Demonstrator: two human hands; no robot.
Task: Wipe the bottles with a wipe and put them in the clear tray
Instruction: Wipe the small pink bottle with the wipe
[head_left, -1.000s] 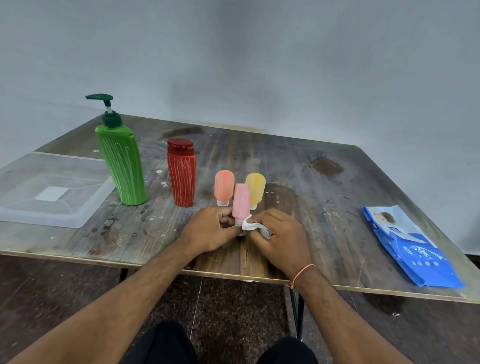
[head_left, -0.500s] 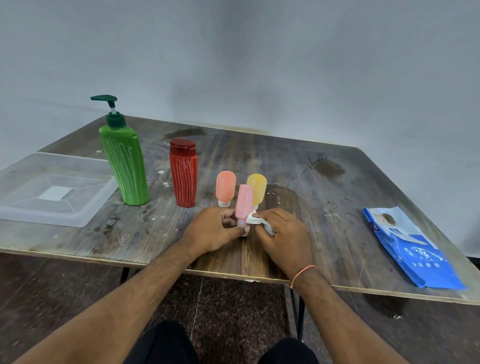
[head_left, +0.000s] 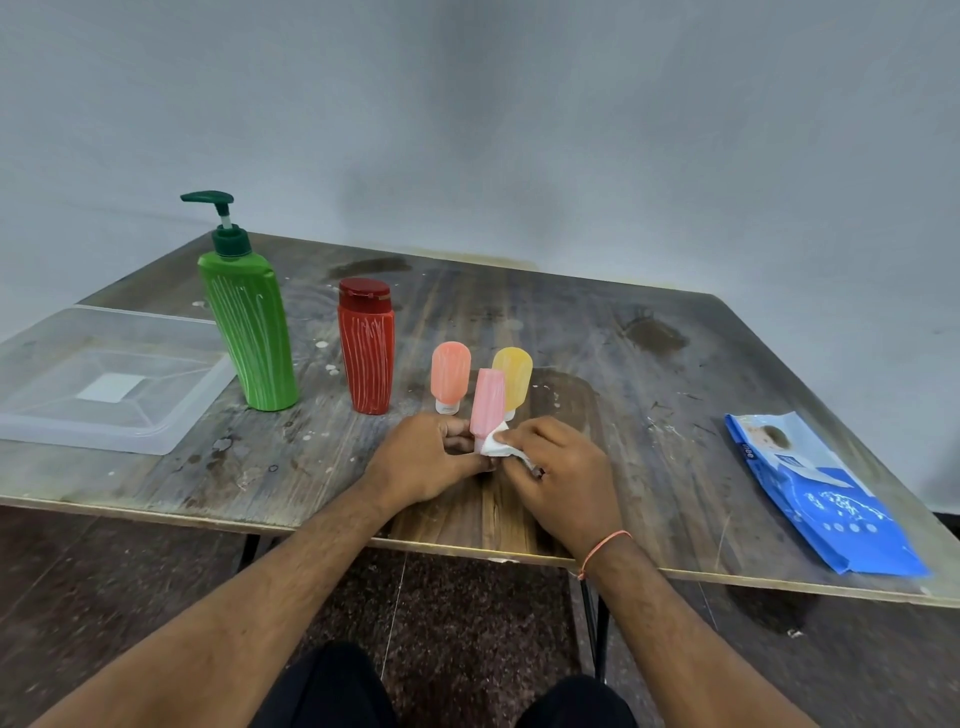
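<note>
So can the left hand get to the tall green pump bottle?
Probably yes, once free. The left hand grips the pink bottle now; bare table lies between it and the tall green pump bottle.

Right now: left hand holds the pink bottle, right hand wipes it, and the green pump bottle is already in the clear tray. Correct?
Not quite. In the head view the green pump bottle stands on the table beside the clear tray, not in it. The rest holds: the left hand holds the pink bottle while the right hand presses the wipe against it.
</note>
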